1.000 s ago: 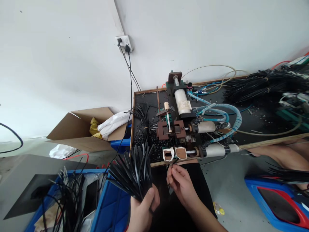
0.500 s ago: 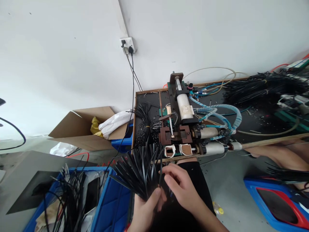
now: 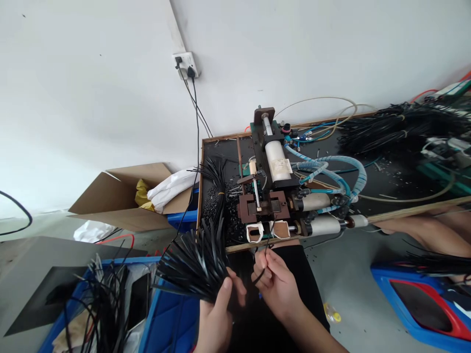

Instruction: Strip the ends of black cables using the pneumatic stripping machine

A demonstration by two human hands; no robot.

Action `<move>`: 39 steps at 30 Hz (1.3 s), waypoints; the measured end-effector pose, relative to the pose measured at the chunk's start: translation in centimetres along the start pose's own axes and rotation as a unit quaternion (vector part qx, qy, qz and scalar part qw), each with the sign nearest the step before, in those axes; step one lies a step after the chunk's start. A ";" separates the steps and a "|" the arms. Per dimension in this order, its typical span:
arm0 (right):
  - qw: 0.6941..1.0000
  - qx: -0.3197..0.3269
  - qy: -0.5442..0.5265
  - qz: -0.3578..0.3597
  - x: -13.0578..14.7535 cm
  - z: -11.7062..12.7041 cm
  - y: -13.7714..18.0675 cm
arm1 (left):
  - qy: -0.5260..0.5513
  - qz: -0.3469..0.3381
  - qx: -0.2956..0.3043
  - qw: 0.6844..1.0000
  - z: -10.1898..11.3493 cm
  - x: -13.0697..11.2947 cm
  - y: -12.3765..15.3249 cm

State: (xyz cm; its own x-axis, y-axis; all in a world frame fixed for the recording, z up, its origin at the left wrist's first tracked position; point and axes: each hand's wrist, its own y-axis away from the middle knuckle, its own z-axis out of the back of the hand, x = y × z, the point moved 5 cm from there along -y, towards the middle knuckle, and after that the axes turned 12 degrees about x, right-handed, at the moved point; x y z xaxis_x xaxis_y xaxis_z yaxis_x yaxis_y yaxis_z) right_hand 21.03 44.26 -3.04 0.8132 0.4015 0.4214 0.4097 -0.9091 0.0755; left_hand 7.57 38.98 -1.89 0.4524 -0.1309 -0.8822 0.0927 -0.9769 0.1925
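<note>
My left hand (image 3: pixel 218 314) is closed around a thick bundle of black cables (image 3: pixel 196 264), whose ends fan out up and to the left. With its fingers pinched, my right hand (image 3: pixel 275 284) grips a single black cable (image 3: pixel 270 236) just in front of the bench. That cable's upper end points up at the white-edged pads (image 3: pixel 280 229) of a pneumatic machine (image 3: pixel 280 159). Whether its tip touches the machine, I cannot tell. Brown metal jaws (image 3: pixel 246 208) sit right behind the pads.
A tied cable bundle (image 3: pixel 217 179) lies on the bench among black scraps. Blue crates stand at lower left (image 3: pixel 162 314) and lower right (image 3: pixel 390 294). Behind the left crate is an open cardboard box (image 3: pixel 110 196). Another person's arm (image 3: pixel 423 230) shows at right.
My right hand has separated one cable from the bundle and moved it slightly right, near the pads. My left hand has shifted a little left with the bundle.
</note>
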 end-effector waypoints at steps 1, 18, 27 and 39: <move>1.000 0.005 -0.007 -0.007 0.1 0.0 0.0 | 0.003 0.004 0.008 1.000 -0.1 0.2 0.0; 0.991 0.048 -0.087 -0.088 1.2 0.8 -0.8 | 0.005 0.002 0.058 0.998 -2.1 0.7 -0.5; 0.995 0.035 -0.028 -0.090 1.1 0.8 -1.0 | -0.058 0.016 0.051 0.997 -1.8 0.4 -0.6; 0.933 0.020 0.349 -0.086 0.5 1.9 -0.3 | 0.002 0.029 0.048 0.998 -0.1 1.1 0.6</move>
State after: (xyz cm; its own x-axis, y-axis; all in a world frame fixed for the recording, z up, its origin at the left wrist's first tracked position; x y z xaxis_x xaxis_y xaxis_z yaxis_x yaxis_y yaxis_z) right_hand 22.10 44.97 -4.55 0.2726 0.3578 0.8931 0.5350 -0.8279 0.1683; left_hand 8.16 38.25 -2.69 0.4576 -0.1867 -0.8694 -0.0193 -0.9796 0.2002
